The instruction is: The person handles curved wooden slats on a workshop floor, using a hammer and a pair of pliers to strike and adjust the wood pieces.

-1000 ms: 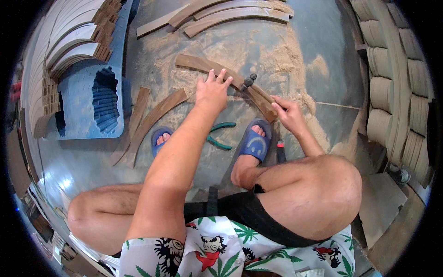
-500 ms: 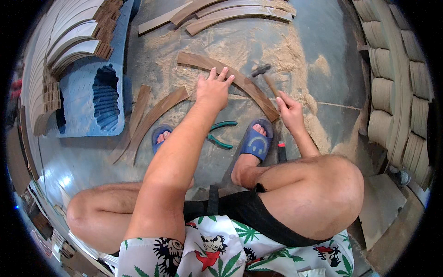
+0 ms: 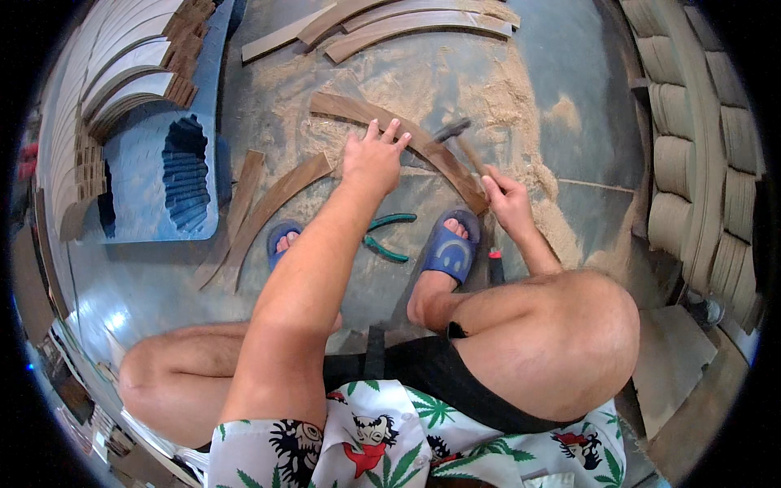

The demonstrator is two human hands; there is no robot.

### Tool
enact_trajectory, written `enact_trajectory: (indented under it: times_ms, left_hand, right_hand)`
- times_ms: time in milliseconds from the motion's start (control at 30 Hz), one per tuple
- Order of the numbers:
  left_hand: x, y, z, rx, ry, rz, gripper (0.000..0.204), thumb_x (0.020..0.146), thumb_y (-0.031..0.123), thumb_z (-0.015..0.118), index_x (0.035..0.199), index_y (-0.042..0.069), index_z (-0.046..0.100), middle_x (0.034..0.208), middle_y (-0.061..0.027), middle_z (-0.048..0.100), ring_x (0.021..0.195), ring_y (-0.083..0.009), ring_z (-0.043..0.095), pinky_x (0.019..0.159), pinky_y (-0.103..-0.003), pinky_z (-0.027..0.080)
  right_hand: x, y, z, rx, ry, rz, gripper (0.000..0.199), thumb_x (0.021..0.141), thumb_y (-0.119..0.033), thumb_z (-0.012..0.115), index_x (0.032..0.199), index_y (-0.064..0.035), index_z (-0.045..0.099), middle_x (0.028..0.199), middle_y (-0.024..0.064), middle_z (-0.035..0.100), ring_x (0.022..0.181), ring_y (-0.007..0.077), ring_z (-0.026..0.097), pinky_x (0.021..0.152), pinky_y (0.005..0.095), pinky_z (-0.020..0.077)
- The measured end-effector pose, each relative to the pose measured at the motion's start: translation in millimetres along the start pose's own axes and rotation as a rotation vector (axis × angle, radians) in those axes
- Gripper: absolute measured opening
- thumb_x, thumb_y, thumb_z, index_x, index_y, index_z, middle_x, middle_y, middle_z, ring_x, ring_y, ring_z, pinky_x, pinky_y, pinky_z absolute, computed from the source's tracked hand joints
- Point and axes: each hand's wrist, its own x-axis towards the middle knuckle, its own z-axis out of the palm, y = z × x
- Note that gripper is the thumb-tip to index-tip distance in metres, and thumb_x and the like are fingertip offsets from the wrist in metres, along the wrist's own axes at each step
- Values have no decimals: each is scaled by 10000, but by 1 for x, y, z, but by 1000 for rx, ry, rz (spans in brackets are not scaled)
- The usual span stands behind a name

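Note:
A curved brown wooden strip (image 3: 439, 156) lies on the floor in front of my feet. My left hand (image 3: 373, 159) rests on its middle part, fingers spread over the near edge. In my right hand (image 3: 508, 199) is a hammer (image 3: 467, 151), gripped by its wooden handle. Its dark head is over the strip's right half, to the right of my left fingertips; whether it touches the wood I cannot tell. Pliers with green handles (image 3: 386, 250) lie on the floor between my sandals, nearer to me than the strip.
Two curved strips (image 3: 277, 195) lie at left, and several more (image 3: 419, 34) at the far side. A blue pallet (image 3: 138, 163) bears stacked curved pieces. Sawdust (image 3: 521, 138) covers the floor. Stacked bundles (image 3: 674, 163) line the right. A red-tipped tool (image 3: 495, 259) lies beside my right sandal (image 3: 450, 252).
The hammer's head has shifted slightly left and down, from beside the strip to over it. My right hand has moved slightly left with it. My left hand stays on the strip.

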Motion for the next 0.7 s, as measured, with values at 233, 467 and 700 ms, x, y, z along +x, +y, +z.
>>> enact_trajectory:
  times_ms: [233, 467, 700]
  left_hand:
    - [-4, -2, -4, -38, 17, 5, 771, 1097, 239, 630, 1809, 363, 361, 1927, 48, 223, 1741, -289, 305, 1319, -618, 364]
    - [0, -4, 2, -6, -3, -9, 869, 1045, 342, 745, 1813, 382, 339, 1926, 55, 219, 1732, -289, 317, 1293, -608, 415]
    - [-3, -2, -2, -7, 19, -3, 844, 1059, 313, 726, 1809, 382, 346, 1922, 49, 234, 1727, -287, 329, 1293, -600, 419]
  right_hand:
    - [1, -8, -9, -66, 91, -111, 369, 1098, -225, 767, 1391, -1, 789, 1312, 202, 840, 1225, 241, 806, 1055, 356, 600]
    - [-10, -20, 6, -100, -115, -25, 388, 1083, -239, 783, 1379, 12, 788, 1312, 199, 840, 1191, 211, 800, 1045, 367, 602]
    - [7, 2, -1, 290, 120, 134, 381, 1132, -220, 746, 1463, -36, 781, 806, -52, 630, 693, 44, 520, 619, 269, 454]
